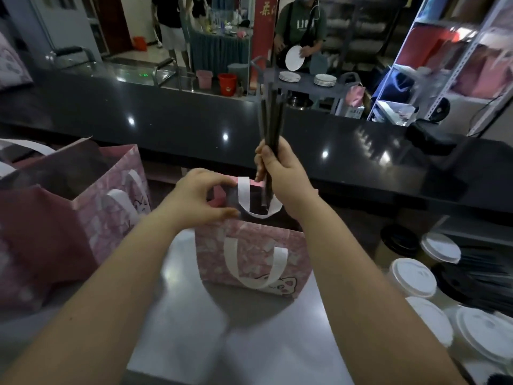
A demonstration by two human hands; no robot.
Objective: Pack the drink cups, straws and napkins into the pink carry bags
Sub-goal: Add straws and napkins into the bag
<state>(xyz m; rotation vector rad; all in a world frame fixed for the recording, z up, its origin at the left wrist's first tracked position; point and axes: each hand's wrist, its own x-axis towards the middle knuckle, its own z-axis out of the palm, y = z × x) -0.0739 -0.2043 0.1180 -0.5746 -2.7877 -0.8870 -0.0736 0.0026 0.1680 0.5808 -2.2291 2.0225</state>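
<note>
- Holding the straws (270,118) upright in a bundle, your right hand (280,173) is wrapped around their lower part. Their bottom ends sit right at the mouth of the pink carry bag (249,254), which stands on the desk (194,329) between your forearms.
- Your left hand (200,198) pinches the bag's near-left rim between thumb and curled fingers, apparently to spread the mouth.
- Risk one — the white handle (244,195) loops across the opening just beside the straw tips. A tip could catch in that loop and the bundle would splay or tip out over the rim.
- Risk two: the bundle looks loose at the top, where the straws fan apart. Letting go from too high would likely scatter them, some outside the bag.
- Risk three — the bag is soft-sided. Pressing down on the rim or pulling it sideways could fold the wall in or tilt the whole bag.
- You cannot see what is inside, so I cannot tell how much depth is free for the straws.
- Room: the other pink bags (111,195) stand near your left forearm, and the lidded cups (413,276) crowd the desk near your right elbow. A wide swing back on that side could knock one.
- Behind the bag the dark raised counter (361,162) closes off the far side; straight up and down over the mouth is your freest path.
</note>
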